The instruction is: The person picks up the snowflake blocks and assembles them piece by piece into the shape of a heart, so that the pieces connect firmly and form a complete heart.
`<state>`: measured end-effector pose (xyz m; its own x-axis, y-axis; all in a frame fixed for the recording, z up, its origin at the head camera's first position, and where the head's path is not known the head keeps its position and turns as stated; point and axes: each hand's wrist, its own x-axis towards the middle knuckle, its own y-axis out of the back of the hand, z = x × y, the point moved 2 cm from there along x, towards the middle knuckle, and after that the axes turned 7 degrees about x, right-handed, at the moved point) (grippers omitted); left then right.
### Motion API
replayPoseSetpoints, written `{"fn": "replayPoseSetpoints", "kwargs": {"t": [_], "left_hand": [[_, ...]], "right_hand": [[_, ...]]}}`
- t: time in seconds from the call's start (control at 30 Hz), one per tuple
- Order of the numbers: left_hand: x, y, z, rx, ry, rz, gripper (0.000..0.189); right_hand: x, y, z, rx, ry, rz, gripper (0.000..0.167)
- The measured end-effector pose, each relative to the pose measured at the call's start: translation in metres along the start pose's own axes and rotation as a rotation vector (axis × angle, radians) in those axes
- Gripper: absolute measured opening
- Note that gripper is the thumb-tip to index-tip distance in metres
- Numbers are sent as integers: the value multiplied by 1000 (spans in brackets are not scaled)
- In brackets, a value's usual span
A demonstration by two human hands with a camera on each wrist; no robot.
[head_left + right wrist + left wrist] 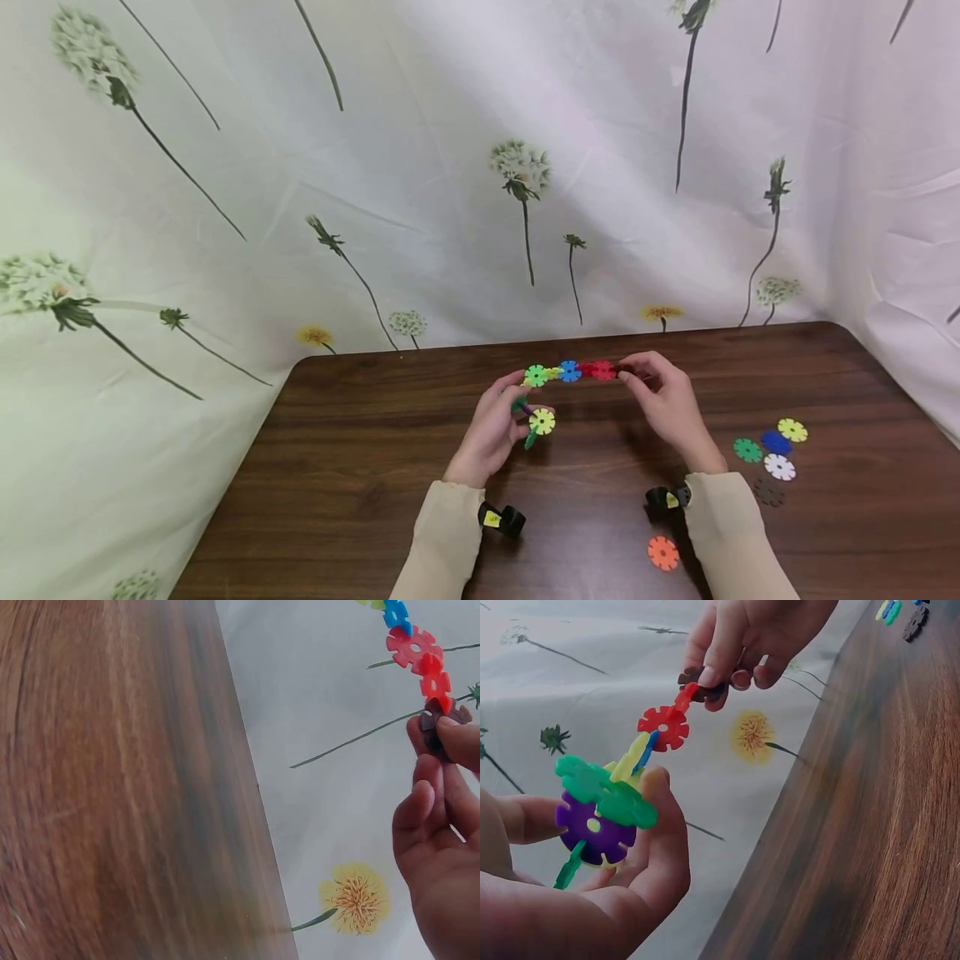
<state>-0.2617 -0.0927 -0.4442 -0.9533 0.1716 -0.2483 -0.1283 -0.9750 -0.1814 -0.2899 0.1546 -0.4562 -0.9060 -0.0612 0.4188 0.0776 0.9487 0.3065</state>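
Note:
A chain of slotted plastic discs [570,371] stretches between my two hands above the table. My left hand [491,425] holds its left end, where a green disc [604,791], a purple disc [592,829] and a pale yellow disc [542,422] join at angles. Toward the right come yellow, blue and red discs [664,729], slotted edge to edge. At the right end, thumb and fingers of my right hand [667,404] pinch a dark brown disc [430,721] that meets the last red one. My left fingers partly hide the lower discs.
Loose discs lie on the wooden table [337,467] to the right: yellow [792,430], blue [776,442], green [747,451], white [780,467] and a dark one [768,492]. An orange disc [663,552] lies nearer, by the right wrist. Behind hangs a dandelion-print cloth [450,167].

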Motion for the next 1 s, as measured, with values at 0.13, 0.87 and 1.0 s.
{"fn": "replayPoseSetpoints", "kwargs": {"t": [0.13, 0.87, 1.0], "left_hand": [[2, 0, -2, 12, -10, -19, 47], [9, 12, -43, 27, 81, -70, 43], [8, 14, -50, 33, 100, -99, 41]], "right_hand": [[1, 4, 4, -16, -31, -28, 14], [-4, 1, 21, 3, -347, -268, 14], [-5, 0, 22, -32, -356, -300, 14]]}}
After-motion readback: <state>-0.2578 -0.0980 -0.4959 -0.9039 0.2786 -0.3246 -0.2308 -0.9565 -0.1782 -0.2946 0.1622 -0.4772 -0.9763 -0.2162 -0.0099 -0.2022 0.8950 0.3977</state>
